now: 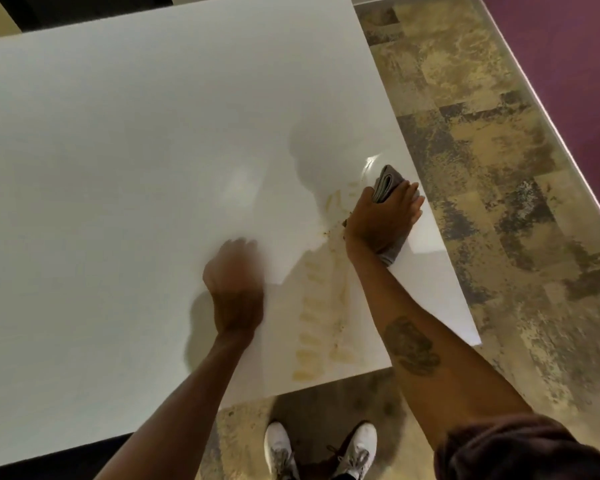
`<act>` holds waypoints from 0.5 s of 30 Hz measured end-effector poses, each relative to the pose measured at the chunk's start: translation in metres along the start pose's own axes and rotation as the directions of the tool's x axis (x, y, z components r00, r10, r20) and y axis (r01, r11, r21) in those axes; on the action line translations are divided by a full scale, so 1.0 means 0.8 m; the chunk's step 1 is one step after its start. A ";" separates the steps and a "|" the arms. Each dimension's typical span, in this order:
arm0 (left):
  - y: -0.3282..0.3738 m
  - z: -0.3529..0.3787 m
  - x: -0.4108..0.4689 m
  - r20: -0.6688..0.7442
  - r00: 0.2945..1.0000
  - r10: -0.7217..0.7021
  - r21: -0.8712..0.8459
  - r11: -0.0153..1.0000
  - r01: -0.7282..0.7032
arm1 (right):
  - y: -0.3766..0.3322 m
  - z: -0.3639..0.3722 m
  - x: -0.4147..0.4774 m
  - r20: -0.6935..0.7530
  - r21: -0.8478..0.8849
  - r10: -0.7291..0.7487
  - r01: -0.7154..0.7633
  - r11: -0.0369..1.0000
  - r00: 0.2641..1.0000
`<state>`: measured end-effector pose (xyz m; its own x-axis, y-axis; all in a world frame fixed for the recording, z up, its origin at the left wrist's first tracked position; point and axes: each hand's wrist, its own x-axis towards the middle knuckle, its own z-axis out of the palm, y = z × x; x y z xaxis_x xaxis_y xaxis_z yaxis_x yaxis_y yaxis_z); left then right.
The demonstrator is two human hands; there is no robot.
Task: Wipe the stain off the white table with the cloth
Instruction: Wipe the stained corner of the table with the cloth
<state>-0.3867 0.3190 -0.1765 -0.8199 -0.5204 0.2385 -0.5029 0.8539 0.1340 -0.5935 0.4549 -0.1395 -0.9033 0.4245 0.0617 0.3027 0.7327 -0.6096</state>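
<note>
A folded grey cloth [388, 186] lies pressed on the white table [118, 168] close to its right edge, under my right hand [381, 220], which grips it. A yellowish smeared stain [321, 313] runs in streaks from just left of the cloth down to the table's near edge, with a few brown crumbs beside my right wrist. My left hand [234, 275] rests on the table left of the stain, blurred, fingers curled, holding nothing.
The table's right edge and near right corner [477, 341] are close to the cloth. Beyond lies mottled tan floor [499, 168] and a purple wall [568, 46]. My white shoes [321, 448] stand below the near edge.
</note>
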 end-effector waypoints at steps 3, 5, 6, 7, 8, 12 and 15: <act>0.001 -0.002 0.005 0.173 0.985 0.005 -0.017 1.000 -0.002 | -0.017 0.016 0.034 0.067 0.017 -0.097 0.096 0.995 0.993; 0.002 -0.004 0.009 0.251 0.968 -0.015 -0.022 1.000 0.021 | -0.024 0.026 0.054 0.128 0.008 -0.177 0.177 0.984 0.976; 0.002 -0.005 0.009 0.267 0.963 -0.023 -0.021 0.999 0.030 | -0.027 0.030 0.063 0.159 0.013 -0.226 0.227 0.974 0.961; 0.002 -0.006 0.009 0.273 0.962 -0.028 -0.022 0.999 0.035 | -0.030 0.033 0.071 0.188 0.027 -0.281 0.281 0.959 0.941; 0.002 -0.006 0.009 0.276 0.961 -0.028 -0.024 0.999 0.036 | -0.032 0.036 0.077 0.215 0.045 -0.338 0.337 0.941 0.916; -0.001 -0.002 0.008 0.266 0.964 -0.016 -0.031 0.999 0.025 | -0.031 0.037 0.088 0.307 0.148 -0.501 0.479 0.865 0.809; -0.003 -0.001 0.004 0.241 0.971 -0.010 -0.032 0.999 0.018 | -0.026 0.030 0.086 0.425 0.172 -0.582 0.569 0.804 0.694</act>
<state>-0.3883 0.3154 -0.1753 -0.8566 -0.5160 -0.0014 -0.5088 0.8442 0.1686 -0.6690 0.4562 -0.1419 -0.9317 -0.3580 0.0617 -0.3231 0.7393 -0.5908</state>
